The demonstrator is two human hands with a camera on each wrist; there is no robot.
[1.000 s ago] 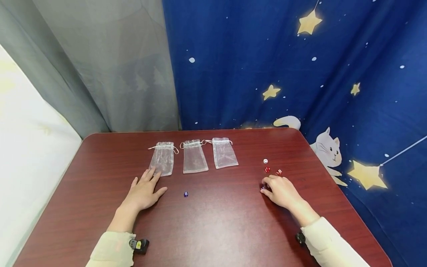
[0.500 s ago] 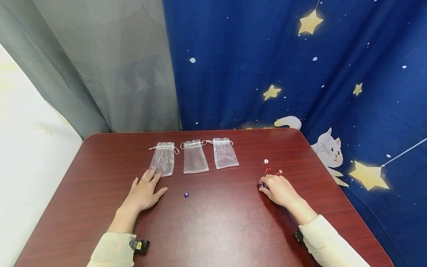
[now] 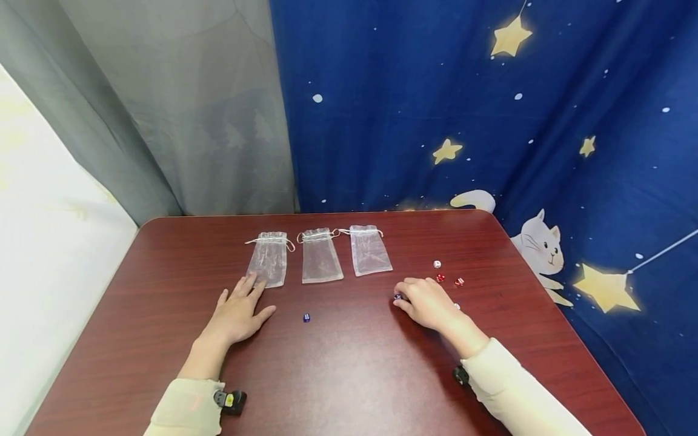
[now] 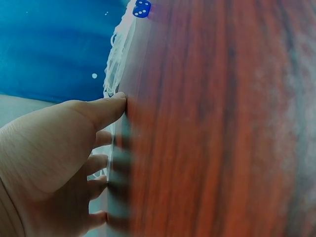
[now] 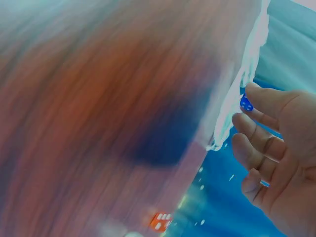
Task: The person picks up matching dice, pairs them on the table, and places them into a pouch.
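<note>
Between thumb and forefinger my right hand (image 3: pixel 431 304) pinches a blue die (image 5: pixel 246 102), right of the middle of the table. My left hand (image 3: pixel 234 315) lies spread on the tabletop, its fingertips at the lower edge of the left sheer drawstring bag (image 3: pixel 269 260). To the right of that hand another blue die (image 3: pixel 306 317) sits on the wood. A middle drawstring bag (image 3: pixel 321 260) and a right drawstring bag (image 3: pixel 370 251) lie flat in the same row.
Beyond my right hand lie a white die (image 3: pixel 437 264) and two red dice (image 3: pixel 440 278). Another white die (image 3: pixel 457 306) shows partly behind the right wrist. The reddish-brown table (image 3: pixel 338 375) ends at curtains (image 3: pixel 382 121).
My right hand has moved left with the pinched blue die, away from the red dice, and a white die now shows beside its wrist. The left hand stays still.
</note>
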